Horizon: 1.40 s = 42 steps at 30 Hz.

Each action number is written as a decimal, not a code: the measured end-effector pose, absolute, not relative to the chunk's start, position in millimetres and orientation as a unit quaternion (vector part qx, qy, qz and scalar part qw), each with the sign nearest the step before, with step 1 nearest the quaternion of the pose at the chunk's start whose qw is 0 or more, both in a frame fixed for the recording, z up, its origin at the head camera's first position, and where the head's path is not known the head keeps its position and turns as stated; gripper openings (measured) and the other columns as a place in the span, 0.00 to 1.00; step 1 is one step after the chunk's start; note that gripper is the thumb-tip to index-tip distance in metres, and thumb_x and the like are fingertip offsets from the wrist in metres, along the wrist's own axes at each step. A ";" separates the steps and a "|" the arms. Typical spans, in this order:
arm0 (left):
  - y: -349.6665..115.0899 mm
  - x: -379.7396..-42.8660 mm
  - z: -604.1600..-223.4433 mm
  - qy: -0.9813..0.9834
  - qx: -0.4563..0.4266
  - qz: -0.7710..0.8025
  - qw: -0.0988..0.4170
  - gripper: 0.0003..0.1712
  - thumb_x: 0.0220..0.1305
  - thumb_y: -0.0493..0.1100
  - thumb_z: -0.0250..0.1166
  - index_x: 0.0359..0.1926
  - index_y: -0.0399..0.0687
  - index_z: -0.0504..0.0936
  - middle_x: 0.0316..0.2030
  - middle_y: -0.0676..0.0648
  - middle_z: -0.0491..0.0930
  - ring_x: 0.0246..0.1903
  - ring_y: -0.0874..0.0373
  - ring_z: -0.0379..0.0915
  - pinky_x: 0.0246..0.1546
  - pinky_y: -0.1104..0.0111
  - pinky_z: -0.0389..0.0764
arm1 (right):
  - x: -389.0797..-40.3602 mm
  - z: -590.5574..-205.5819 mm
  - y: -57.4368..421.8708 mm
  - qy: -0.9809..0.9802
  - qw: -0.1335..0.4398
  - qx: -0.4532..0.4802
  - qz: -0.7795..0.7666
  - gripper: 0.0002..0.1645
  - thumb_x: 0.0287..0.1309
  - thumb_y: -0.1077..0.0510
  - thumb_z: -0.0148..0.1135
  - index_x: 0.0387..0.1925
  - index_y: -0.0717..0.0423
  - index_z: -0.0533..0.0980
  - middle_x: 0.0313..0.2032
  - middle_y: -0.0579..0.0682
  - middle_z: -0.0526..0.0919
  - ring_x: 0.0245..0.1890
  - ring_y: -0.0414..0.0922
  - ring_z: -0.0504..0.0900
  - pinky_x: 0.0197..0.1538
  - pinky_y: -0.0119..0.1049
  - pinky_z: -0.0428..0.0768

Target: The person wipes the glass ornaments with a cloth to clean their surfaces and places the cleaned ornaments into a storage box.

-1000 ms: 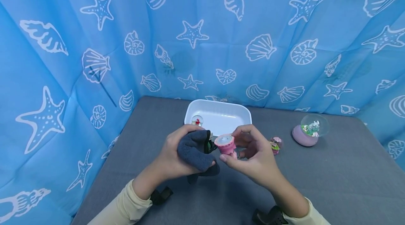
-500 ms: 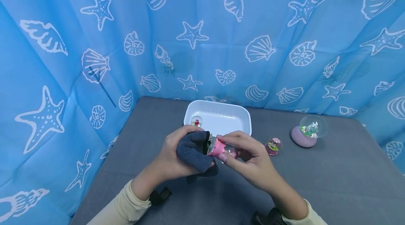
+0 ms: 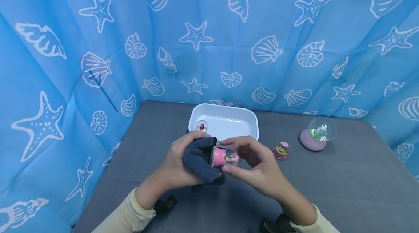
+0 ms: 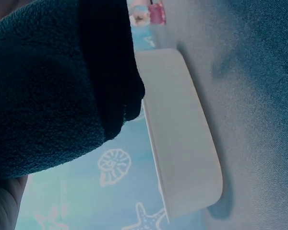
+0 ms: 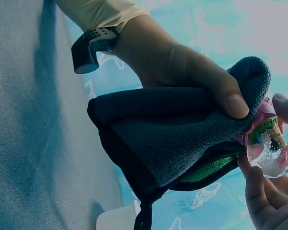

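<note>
My left hand (image 3: pixel 180 162) grips a folded dark blue-grey cloth (image 3: pixel 198 160), its thumb pressing on the fabric in the right wrist view. Against the cloth's open fold lies the base of a small pink snow globe (image 3: pixel 218 157), tipped on its side with the clear ball pointing right. My right hand (image 3: pixel 260 162) pinches this globe between thumb and fingers. Pink and green figures show inside the ball (image 5: pixel 273 151) in the right wrist view. In the left wrist view the cloth (image 4: pixel 43 91) covers most of that hand, and the held globe is hidden.
A white tray (image 3: pixel 232 125) stands behind the hands, with a small snow globe holding a red figure (image 3: pixel 202 126) at its left end. To the right are a small pink snow globe (image 3: pixel 280 150) and a larger lilac-based one (image 3: pixel 313 140). A blue shell-print curtain (image 3: pixel 203 62) hangs behind the table.
The right hand has turned the pink snow globe from base-up to sideways and brought its base left against the cloth. The left hand has stayed nearly in place.
</note>
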<state>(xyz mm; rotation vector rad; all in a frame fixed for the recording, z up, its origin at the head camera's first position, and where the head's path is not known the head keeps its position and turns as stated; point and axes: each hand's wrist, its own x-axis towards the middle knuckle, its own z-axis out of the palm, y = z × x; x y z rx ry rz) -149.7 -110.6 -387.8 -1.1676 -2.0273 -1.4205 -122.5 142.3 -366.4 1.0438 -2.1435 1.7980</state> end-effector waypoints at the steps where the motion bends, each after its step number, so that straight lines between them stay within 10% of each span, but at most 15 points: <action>1: -110.4 -149.6 -387.9 -0.725 -0.418 -0.508 0.201 0.46 0.45 0.49 0.89 0.63 0.43 0.76 0.54 0.45 0.84 0.53 0.53 0.84 0.60 0.63 0.84 | -122.9 -366.8 142.0 -0.713 0.080 0.352 0.601 0.28 0.51 0.78 0.76 0.50 0.59 0.76 0.57 0.65 0.84 0.52 0.46 0.89 0.54 0.35 0.88; 31: -104.7 -143.8 -389.9 -0.715 -0.423 -0.520 0.195 0.42 0.50 0.49 0.87 0.63 0.43 0.77 0.53 0.45 0.84 0.51 0.54 0.84 0.57 0.63 0.86 | -128.0 -359.2 156.3 -0.711 -0.012 0.377 0.594 0.33 0.57 0.78 0.69 0.64 0.63 0.75 0.58 0.58 0.82 0.54 0.44 0.89 0.49 0.43 0.91; 42: -104.5 -145.3 -390.9 -0.721 -0.425 -0.521 0.167 0.41 0.49 0.44 0.87 0.63 0.45 0.77 0.54 0.46 0.84 0.53 0.55 0.84 0.58 0.63 0.86 | -127.0 -358.1 157.2 -0.769 0.006 0.323 0.551 0.23 0.63 0.68 0.72 0.59 0.54 0.83 0.50 0.54 0.89 0.41 0.43 0.90 0.43 0.39 0.91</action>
